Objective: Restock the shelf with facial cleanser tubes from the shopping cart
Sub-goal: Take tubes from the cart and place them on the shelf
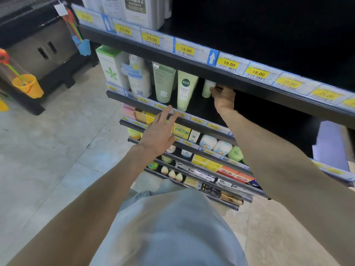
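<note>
My left hand [160,131] hovers open; my right hand [223,97] grips a tube [207,89] deep on the shelf [201,112]. Nudged, neighbouring tubes [184,93] might topple.

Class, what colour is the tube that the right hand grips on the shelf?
Pale green, in the head view: the tube by the right hand.

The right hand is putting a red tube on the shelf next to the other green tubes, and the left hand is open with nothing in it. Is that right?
Almost. The tube at the right hand is pale green, not red, as the head view shows. The rest holds: it goes on the shelf beside the other green tubes, and the left hand is open and empty.
</note>
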The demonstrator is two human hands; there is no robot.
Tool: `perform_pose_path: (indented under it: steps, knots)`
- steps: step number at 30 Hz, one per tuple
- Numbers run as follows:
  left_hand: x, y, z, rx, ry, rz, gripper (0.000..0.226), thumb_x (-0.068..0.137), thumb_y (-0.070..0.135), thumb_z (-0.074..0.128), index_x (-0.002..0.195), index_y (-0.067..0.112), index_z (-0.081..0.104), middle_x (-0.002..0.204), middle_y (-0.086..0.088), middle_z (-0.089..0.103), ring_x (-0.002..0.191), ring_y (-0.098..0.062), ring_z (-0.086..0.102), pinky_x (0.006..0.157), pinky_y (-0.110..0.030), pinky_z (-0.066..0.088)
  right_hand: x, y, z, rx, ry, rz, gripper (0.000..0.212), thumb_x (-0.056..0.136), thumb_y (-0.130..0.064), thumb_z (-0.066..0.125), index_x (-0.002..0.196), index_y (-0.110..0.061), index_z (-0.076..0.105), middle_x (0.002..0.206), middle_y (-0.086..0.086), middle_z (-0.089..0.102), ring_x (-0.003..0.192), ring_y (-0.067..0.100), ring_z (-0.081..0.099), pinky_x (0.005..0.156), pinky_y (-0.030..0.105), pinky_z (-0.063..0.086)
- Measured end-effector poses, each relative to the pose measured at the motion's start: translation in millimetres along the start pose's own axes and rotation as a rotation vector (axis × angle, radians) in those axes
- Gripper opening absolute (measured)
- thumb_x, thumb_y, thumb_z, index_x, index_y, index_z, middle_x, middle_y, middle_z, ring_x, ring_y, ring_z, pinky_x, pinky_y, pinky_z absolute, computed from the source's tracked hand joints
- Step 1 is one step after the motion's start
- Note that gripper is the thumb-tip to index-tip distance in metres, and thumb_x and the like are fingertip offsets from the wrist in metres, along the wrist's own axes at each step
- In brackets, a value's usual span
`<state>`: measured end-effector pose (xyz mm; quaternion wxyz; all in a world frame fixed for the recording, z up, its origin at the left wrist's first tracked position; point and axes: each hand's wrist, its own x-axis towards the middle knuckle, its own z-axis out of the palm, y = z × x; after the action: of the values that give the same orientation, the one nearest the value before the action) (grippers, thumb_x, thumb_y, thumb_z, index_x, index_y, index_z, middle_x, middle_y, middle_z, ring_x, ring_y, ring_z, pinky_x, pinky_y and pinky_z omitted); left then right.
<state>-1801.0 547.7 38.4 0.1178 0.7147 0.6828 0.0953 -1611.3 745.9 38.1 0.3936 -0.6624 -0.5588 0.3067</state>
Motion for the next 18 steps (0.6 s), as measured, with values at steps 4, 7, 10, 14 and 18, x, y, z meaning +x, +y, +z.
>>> perform_pose_path:
  steps: [4, 7, 10, 14, 18]
  knots:
    - [1.6, -0.8, -1.2, 0.002, -0.001, 0.004, 0.081, 0.098, 0.023, 0.064, 0.162, 0.027, 0.015, 0.171, 0.003, 0.000, 0.155, -0.025, 0.014, 0.117, -0.050, 0.040, 4.3, 2.9, -0.9, -0.012, 0.008, -0.014, 0.036, 0.094, -0.026, 0.072, 0.125, -0.010, 0.065, 0.124, 0.003, 0.069, 0.119, 0.017, 0.063, 0.102, 0.027, 0.047]
    - [0.3, -1.9, -1.4, 0.005, 0.002, 0.012, 0.081, 0.098, 0.022, 0.064, 0.162, 0.026, 0.014, 0.171, 0.003, 0.000, 0.155, -0.025, 0.015, 0.117, -0.050, 0.040, 6.1, 3.2, -0.8, 0.004, -0.012, -0.003, 0.035, 0.095, -0.024, 0.071, 0.127, -0.010, 0.065, 0.126, 0.004, 0.069, 0.120, 0.018, 0.063, 0.104, 0.028, 0.047]
    - [-0.1, -1.1, -0.1, 0.008, 0.001, 0.015, 0.083, 0.097, 0.022, 0.065, 0.162, 0.026, 0.014, 0.171, 0.002, -0.001, 0.155, -0.025, 0.015, 0.117, -0.049, 0.040, 6.5, 4.1, -0.2, -0.001, -0.029, 0.009, 0.031, 0.096, -0.022, 0.068, 0.125, -0.010, 0.067, 0.126, 0.004, 0.070, 0.118, 0.017, 0.064, 0.097, 0.022, 0.046]
    - [1.7, -0.6, 1.5, -0.009, 0.008, 0.011, 0.081, 0.097, 0.022, 0.065, 0.162, 0.025, 0.016, 0.171, 0.001, -0.002, 0.155, -0.025, 0.014, 0.117, -0.049, 0.040, 0.1, 6.8, 3.5, -0.004, -0.074, -0.024, 0.031, 0.092, -0.012, 0.072, 0.122, -0.007, 0.065, 0.124, 0.007, 0.070, 0.114, 0.019, 0.066, 0.096, 0.024, 0.048]
    - [2.3, -0.9, 4.0, -0.037, 0.023, 0.004, 0.079, 0.097, 0.021, 0.064, 0.161, 0.025, 0.017, 0.170, 0.001, -0.002, 0.155, -0.025, 0.015, 0.114, -0.049, 0.043, 0.6, 12.7, 10.1, -0.029, -0.022, -0.045, 0.031, 0.090, -0.009, 0.074, 0.120, -0.004, 0.065, 0.120, 0.010, 0.071, 0.111, 0.020, 0.066, 0.094, 0.024, 0.049]
